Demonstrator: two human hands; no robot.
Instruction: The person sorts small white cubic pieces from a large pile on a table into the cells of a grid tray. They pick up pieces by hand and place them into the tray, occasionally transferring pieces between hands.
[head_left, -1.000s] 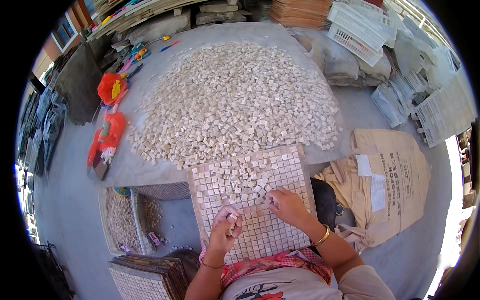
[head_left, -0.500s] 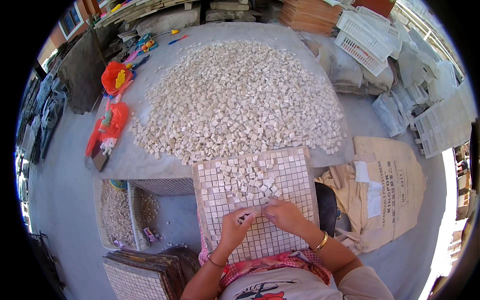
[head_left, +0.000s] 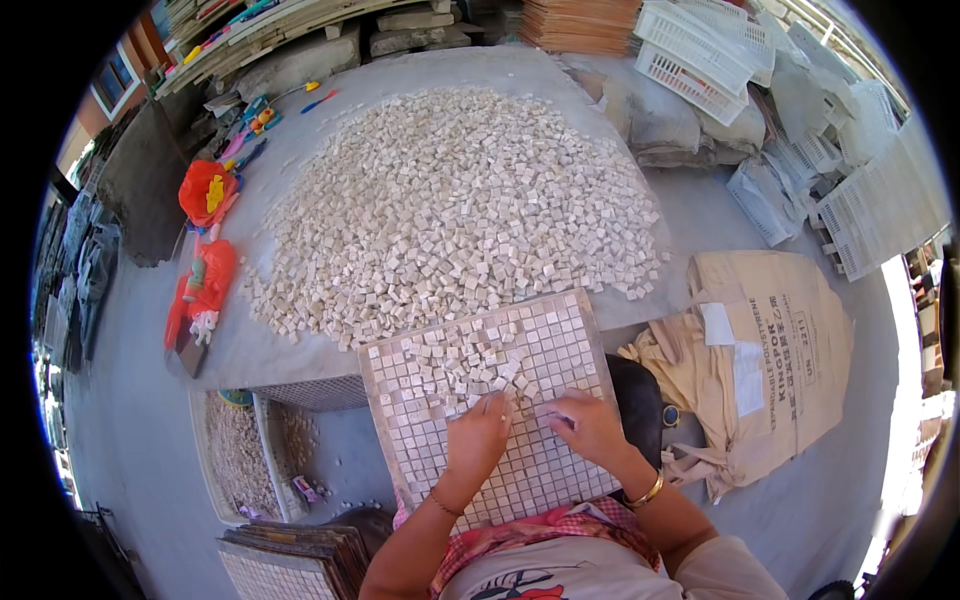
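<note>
grey concrete desk point(head_left: 300, 350) fills the head view, heaped with a wide pile of small pale square stone tiles point(head_left: 450, 210). just below that pile lies a square gridded mosaic tray point(head_left: 490, 400), tilted towards the person. most of its cells look filled; a loose scatter of tiles lies on its upper middle, so some sorting seems left. left hand point(head_left: 478, 440) rests flat on the tray, grip released. right hand point(head_left: 590, 425) pinches something at the tray's right part, likely one tile; i cannot tell for sure. right of the tray lies a tan paper sack point(head_left: 770, 350) with a white label strip and dark print. left of the pile sit red-orange plastic bags point(head_left: 205, 195).
</note>
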